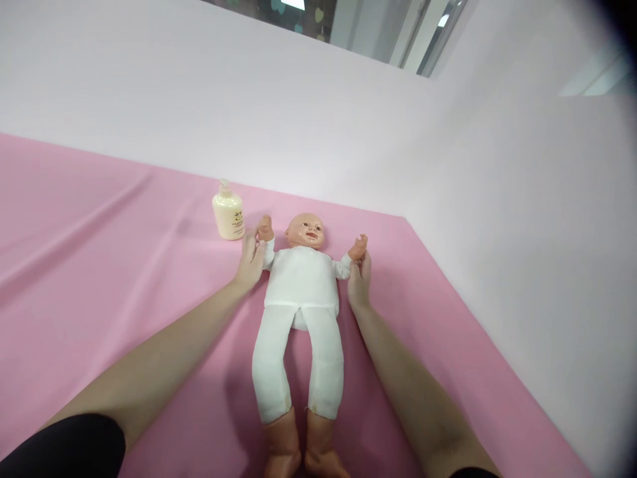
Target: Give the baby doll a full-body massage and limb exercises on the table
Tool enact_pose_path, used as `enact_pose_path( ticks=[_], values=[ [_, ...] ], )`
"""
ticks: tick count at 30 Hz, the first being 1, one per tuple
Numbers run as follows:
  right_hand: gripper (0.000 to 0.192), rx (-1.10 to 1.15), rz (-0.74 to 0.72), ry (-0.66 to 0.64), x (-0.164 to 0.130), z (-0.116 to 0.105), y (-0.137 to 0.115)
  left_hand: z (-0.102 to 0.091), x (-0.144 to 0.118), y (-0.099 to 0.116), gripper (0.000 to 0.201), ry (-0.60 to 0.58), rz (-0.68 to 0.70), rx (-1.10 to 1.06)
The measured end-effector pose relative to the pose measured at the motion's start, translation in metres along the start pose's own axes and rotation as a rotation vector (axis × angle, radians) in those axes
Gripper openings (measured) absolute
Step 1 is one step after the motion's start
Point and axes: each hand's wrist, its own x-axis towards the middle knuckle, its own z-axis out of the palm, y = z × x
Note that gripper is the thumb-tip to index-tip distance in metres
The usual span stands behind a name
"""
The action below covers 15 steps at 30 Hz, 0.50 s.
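A baby doll (302,279) in a white top and white leggings lies on its back, head away from me and bare feet towards me. Its arms are spread out to both sides. My left hand (250,260) is closed on the doll's arm at the left, around the wrist, with the thumb on the near side. On the other side, my right hand (359,282) holds the doll's other arm by the wrist, some fingers hidden behind it. Just beyond my left hand stands a cream-coloured pump bottle (229,216), upright and apart from it.
The doll and bottle rest on a pink sheet (124,265) with a few creases at the left. White walls (199,99) rise behind it and along the right side. A window (368,30) shows at the top.
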Motion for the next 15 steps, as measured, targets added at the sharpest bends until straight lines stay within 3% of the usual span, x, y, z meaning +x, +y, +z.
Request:
enact_pose_path(
  ticks=[8, 12, 15],
  values=[
    [0.052, -0.302, -0.123, -0.25, -0.007, 0.0, 0.008, 0.003, -0.005, 0.008, 0.041, -0.26, 0.247, 0.351],
    [0.053, -0.385, -0.203, -0.339, -0.007, 0.0, 0.008, 0.004, -0.006, 0.008, 0.043, -0.271, 0.292, 0.404],
    [0.052, -0.354, -0.16, -0.281, -0.007, 0.001, 0.006, 0.004, -0.005, 0.009, 0.041, -0.24, 0.265, 0.379]
  ],
)
